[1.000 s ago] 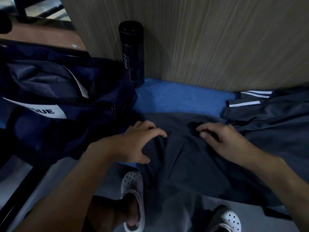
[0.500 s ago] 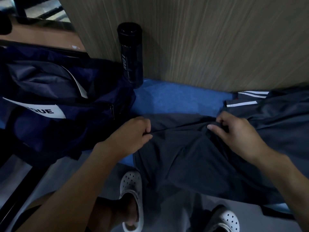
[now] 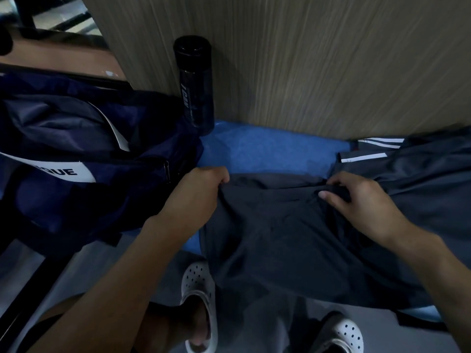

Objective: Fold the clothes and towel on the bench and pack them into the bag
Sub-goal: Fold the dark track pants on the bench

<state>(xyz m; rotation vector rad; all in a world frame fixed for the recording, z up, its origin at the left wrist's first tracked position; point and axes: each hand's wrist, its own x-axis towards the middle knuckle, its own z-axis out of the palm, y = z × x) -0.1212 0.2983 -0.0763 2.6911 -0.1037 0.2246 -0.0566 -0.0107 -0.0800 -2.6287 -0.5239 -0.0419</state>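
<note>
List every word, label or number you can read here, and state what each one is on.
"QUE": the end of a cut-off word, black on the white label of the navy bag.
Vertical white lettering on the black bottle: too blurred to read, and the finer print below it is too small.
Striped garment: white stripes only, no text.

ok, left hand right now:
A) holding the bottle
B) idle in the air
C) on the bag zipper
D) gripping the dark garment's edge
D: the left hand has its fingers curled round the top left edge of the dark grey garment on the bench. It is next to the navy bag, not on its zipper.
</note>
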